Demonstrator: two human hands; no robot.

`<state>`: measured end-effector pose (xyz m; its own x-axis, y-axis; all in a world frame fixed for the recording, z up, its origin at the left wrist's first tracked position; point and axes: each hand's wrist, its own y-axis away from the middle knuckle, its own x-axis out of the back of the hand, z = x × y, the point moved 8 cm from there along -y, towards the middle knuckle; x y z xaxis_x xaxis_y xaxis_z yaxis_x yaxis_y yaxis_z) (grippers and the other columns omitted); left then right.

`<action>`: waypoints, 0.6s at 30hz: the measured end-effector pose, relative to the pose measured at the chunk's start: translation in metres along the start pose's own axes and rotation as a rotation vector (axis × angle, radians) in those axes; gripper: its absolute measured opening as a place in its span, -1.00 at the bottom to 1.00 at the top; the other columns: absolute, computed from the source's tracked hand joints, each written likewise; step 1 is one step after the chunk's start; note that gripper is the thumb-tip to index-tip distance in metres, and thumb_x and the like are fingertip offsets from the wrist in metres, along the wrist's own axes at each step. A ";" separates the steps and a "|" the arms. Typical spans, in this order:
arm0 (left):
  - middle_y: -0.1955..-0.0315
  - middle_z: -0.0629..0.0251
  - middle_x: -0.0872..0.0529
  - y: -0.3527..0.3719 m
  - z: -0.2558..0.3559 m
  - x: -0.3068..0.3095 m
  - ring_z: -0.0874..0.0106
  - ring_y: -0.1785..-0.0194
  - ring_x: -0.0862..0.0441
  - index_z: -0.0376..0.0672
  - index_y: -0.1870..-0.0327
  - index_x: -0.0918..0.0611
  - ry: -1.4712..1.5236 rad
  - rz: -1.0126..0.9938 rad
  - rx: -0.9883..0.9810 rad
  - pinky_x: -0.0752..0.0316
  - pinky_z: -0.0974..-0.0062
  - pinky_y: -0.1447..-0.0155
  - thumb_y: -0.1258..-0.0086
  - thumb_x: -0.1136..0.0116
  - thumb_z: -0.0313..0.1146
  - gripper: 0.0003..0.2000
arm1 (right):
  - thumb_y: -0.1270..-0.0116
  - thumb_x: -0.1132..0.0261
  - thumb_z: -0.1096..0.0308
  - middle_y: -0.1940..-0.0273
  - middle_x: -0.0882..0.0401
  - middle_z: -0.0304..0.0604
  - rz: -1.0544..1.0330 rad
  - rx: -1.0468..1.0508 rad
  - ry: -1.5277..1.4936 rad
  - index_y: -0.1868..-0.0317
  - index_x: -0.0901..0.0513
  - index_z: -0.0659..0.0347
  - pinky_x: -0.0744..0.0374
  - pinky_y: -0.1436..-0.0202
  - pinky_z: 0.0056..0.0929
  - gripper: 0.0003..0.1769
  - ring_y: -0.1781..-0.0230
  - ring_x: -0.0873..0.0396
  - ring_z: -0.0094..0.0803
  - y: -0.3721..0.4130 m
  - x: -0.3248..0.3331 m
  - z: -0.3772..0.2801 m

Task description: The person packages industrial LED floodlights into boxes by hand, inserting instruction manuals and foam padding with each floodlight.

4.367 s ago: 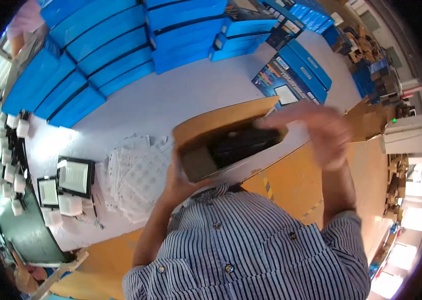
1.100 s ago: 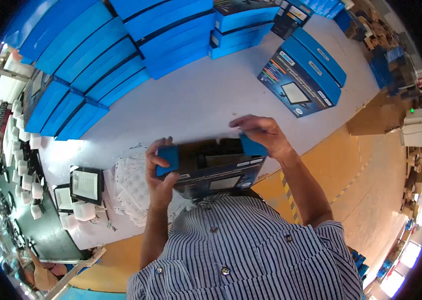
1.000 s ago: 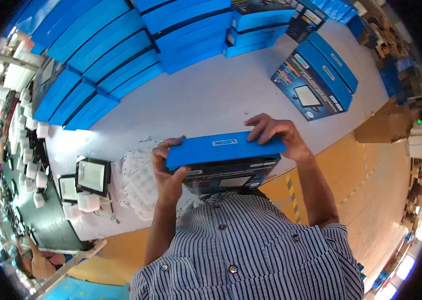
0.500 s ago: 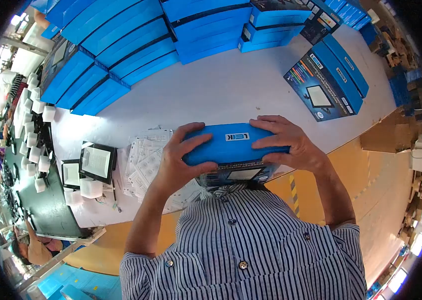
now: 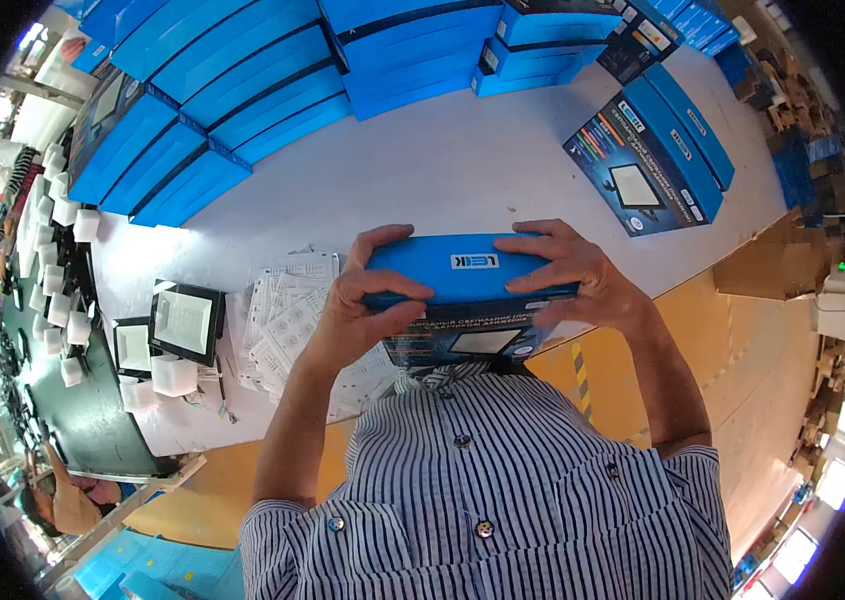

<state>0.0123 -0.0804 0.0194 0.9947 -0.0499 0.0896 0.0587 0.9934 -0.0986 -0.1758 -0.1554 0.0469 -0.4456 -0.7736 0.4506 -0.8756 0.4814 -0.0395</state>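
A blue printed product box [image 5: 433, 268] is held at the table's front edge, close to the striped shirt. Its blue narrow side with a white label faces up, and the dark printed face with a lamp picture shows below. My left hand [image 5: 361, 300] grips the left end, fingers on the top side and thumb along the front edge. At the opposite end my right hand [image 5: 578, 278] is closed on the box, its fingers spread over the top. Printed leaflets [image 5: 288, 325] lie in a loose pile beside my left hand.
Stacked blue boxes [image 5: 253, 100] line the table's back. Two upright boxes [image 5: 643, 165] stand at the right. Floodlights [image 5: 186, 322] and white foam blocks [image 5: 175, 376] sit at the left, near a dark conveyor [image 5: 93, 410]. A cardboard carton [image 5: 763, 270] is beyond the right edge.
The box has tipped slightly, so more of its printed front face shows. Both hands stay on its ends, with the right fingers and left thumb shifted a little.
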 end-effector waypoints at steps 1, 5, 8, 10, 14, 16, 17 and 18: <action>-0.16 0.17 -0.32 0.000 0.002 -0.002 0.18 -0.20 -0.28 0.06 0.23 -0.69 -0.028 -0.037 -0.020 -0.31 0.22 -0.21 0.17 -0.44 -0.27 -0.64 | 0.16 -0.44 0.37 -0.17 -0.40 -0.30 -0.028 0.008 0.032 0.16 -0.67 -0.14 -0.23 -0.30 -0.15 -0.56 -0.27 -0.18 -0.16 0.001 -0.001 -0.003; -0.15 0.16 -0.33 0.002 0.010 -0.002 0.17 -0.19 -0.31 0.06 0.27 -0.69 -0.190 -0.031 -0.059 -0.28 0.23 -0.22 0.25 -0.46 -0.31 -0.62 | 0.21 -0.47 0.38 -0.20 -0.36 -0.29 0.052 -0.004 0.107 0.12 -0.65 -0.17 -0.21 -0.32 -0.13 -0.49 -0.30 -0.13 -0.17 0.007 0.002 -0.001; -0.11 0.14 -0.40 0.010 0.006 -0.001 0.16 -0.14 -0.35 0.03 0.29 -0.69 -0.301 0.008 -0.121 -0.30 0.23 -0.18 0.26 -0.45 -0.37 -0.63 | 0.19 -0.46 0.38 -0.19 -0.37 -0.26 0.150 0.055 0.136 0.11 -0.64 -0.16 -0.20 -0.32 -0.13 -0.49 -0.30 -0.13 -0.18 0.017 0.001 0.000; -0.06 0.14 -0.45 0.019 0.003 -0.004 0.16 -0.11 -0.38 0.01 0.30 -0.69 -0.446 -0.040 -0.194 -0.32 0.22 -0.13 0.23 -0.43 -0.38 -0.66 | 0.16 -0.44 0.39 -0.17 -0.39 -0.23 0.177 0.165 0.246 0.11 -0.64 -0.14 -0.20 -0.32 -0.12 -0.51 -0.30 -0.13 -0.17 0.025 -0.002 -0.005; 0.00 0.12 -0.50 0.039 0.016 -0.018 0.08 -0.08 -0.38 0.02 0.38 -0.69 -0.612 -0.092 -0.311 -0.29 0.14 -0.10 0.17 -0.40 -0.35 -0.75 | 0.13 -0.45 0.32 -0.19 -0.35 -0.14 0.176 0.312 0.309 0.01 -0.59 -0.10 -0.24 -0.27 -0.10 -0.45 -0.25 -0.18 -0.06 0.047 -0.008 -0.026; -0.02 0.16 -0.47 0.040 0.023 -0.027 0.05 -0.12 -0.34 0.04 0.35 -0.69 -0.486 -0.106 -0.294 -0.29 0.10 -0.12 0.19 -0.43 -0.36 -0.72 | 0.16 -0.47 0.28 -0.20 -0.31 -0.08 0.165 0.049 0.351 -0.06 -0.53 -0.13 -0.25 -0.26 -0.09 -0.35 -0.21 -0.22 -0.07 0.047 -0.004 -0.036; -0.03 0.17 -0.46 0.034 0.031 -0.034 0.04 -0.12 -0.33 0.04 0.34 -0.68 -0.504 -0.140 -0.357 -0.29 0.10 -0.12 0.19 -0.43 -0.37 -0.71 | 0.17 -0.48 0.26 -0.20 -0.29 -0.05 0.147 -0.090 0.345 -0.10 -0.50 -0.15 -0.25 -0.26 -0.08 -0.30 -0.18 -0.23 -0.07 0.050 -0.005 -0.036; -0.04 0.17 -0.45 0.030 0.037 -0.040 0.04 -0.13 -0.32 0.04 0.33 -0.68 -0.524 -0.168 -0.414 -0.29 0.10 -0.13 0.19 -0.43 -0.37 -0.70 | 0.18 -0.49 0.25 -0.20 -0.22 0.00 0.055 -0.137 0.434 -0.17 -0.42 -0.22 -0.29 -0.22 -0.07 -0.21 -0.09 -0.28 -0.08 0.053 -0.012 -0.028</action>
<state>-0.0292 -0.0446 0.0499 0.8034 -0.0400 0.5941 0.3400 0.8500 -0.4024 -0.2118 -0.1084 0.0642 -0.3463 -0.5149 0.7842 -0.8070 0.5897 0.0308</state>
